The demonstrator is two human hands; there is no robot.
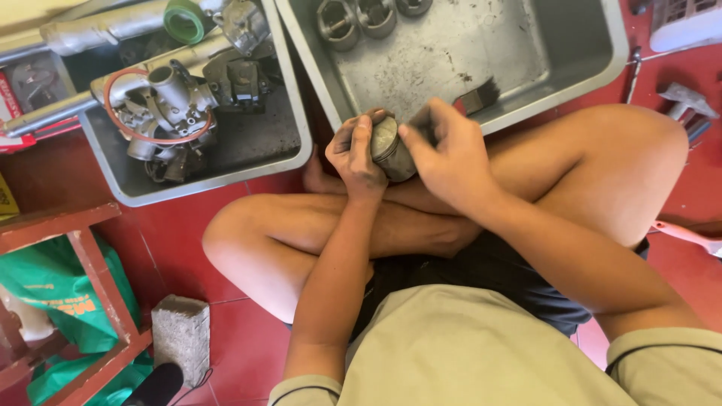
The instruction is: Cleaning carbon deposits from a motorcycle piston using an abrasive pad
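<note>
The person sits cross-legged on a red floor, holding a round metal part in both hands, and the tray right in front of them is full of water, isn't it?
Not quite. The head view shows the grey tray holding no water, just a few round metal parts at its far end. The rest holds: left hand and right hand grip the round metal part over crossed legs.

— What sort of place is this?
— A small repair workshop, worked from the floor (248, 338), which is red tile.
— What shows it?
— A grey tray (226, 162) holds a carburettor (162, 113), pipes and greasy engine parts. Another tray (489, 53) holds pistons (353, 21). A hammer (681, 98) lies by it, a wooden stand (90, 263) at the side.
</note>
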